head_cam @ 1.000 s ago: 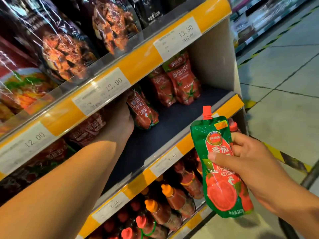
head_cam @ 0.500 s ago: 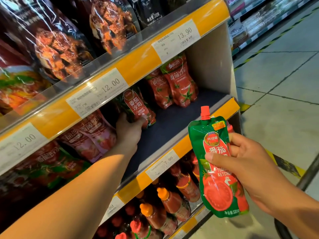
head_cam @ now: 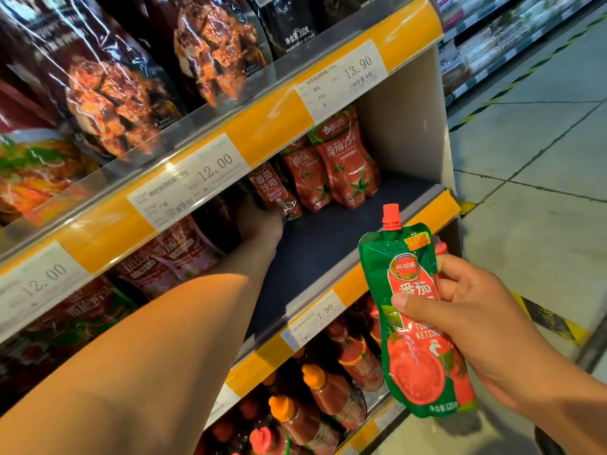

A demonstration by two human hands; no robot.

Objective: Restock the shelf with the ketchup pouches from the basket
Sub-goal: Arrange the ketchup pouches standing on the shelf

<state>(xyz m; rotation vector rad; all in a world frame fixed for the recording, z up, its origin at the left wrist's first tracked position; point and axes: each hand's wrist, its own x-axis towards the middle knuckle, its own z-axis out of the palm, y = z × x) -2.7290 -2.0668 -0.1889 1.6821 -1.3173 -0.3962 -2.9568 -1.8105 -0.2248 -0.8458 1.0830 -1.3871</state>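
Far left, dark snack bags [head_cam: 108, 93] crowd the upper tier above the yellow price strip [head_cam: 184, 192], and that strip overhangs the gap I'm working in. My left hand [head_cam: 259, 224] is deep under it on the middle shelf [head_cam: 328, 244], at the base of a standing ketchup pouch [head_cam: 272, 192]; the fingers are hidden behind it, so I can't tell whether it's gripped or just steadied. Just right of it stand two red tomato pouches [head_cam: 341, 165] against the back, with bare dark shelf in front.

Further right, my right hand [head_cam: 473, 316] holds the green ketchup pouch [head_cam: 417, 323] upright in the air in front of the shelf edge, thumb across the face, fingers curled behind, and a second red cap peeks out behind it. I judge this a soft, sloshy bag: fairly hefty, glossy film, likely to sag and slip. Best held mid-body or under the stiff red spout [head_cam: 391, 218]. Squeeze bottles [head_cam: 322, 389] fill the tier below. No basket in sight.
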